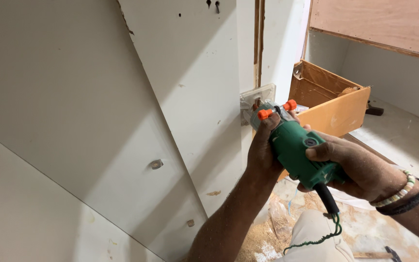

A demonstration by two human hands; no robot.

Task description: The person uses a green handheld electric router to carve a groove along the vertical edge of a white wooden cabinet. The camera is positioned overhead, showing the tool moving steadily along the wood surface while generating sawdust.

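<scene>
— Green plastic, that housing: the trim router is the thing everything else sits around. Who has it?

— Both hands. The left hand wraps the front of the body, just behind the two orange knobs, its grip closed tight on the router. The right hand closes round the back end, just above where the black cord leaves; its thumb lies on top of the housing.

— Why two hands on so small a tool?

— It is held sideways, with its clear base plate pressed against the white panel. My guess is that one hand steadies the nose while the other bears the weight from behind.

— And the router itself, where exactly?

— Up against the panel's right edge, beside the narrow wooden strip that runs upward from the base. I cannot see the bit; the base and fingers hide it.

— Anything else near it?

— An open wooden drawer box stands just right of the router. Below the router, sawdust lies on the floor.
</scene>
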